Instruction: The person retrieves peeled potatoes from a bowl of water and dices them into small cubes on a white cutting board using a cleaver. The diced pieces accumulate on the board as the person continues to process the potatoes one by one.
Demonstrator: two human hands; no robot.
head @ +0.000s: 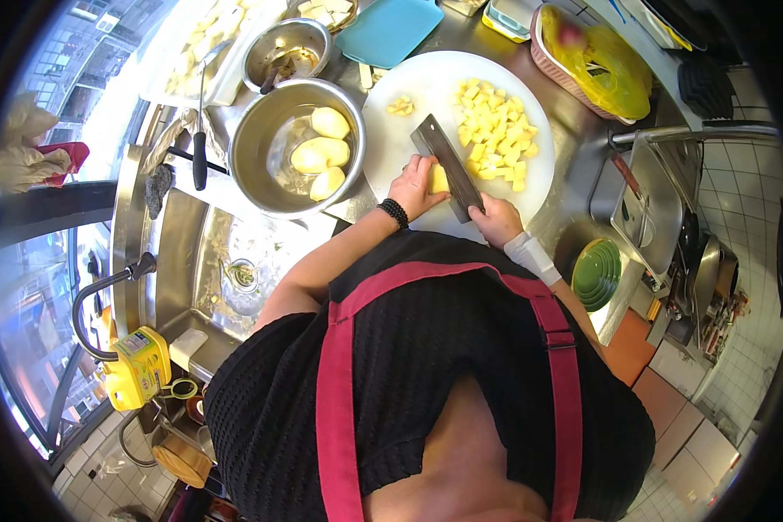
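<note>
On a round white cutting board, my left hand holds a peeled potato piece down with its fingertips. The handle of a broad-bladed cleaver is in my right hand. Its blade stands against the right side of that piece and partly hides it. Diced potato is heaped on the board to the right of the blade. A few small yellowish scraps lie at the upper left. Left of the board, a steel bowl contains several peeled whole potatoes.
A smaller steel bowl, a blue tray and a pink basket with a yellow bag stand behind. To the left is a steel sink with scraps around its drain. Green bowls sit stacked at right, below a steel pan.
</note>
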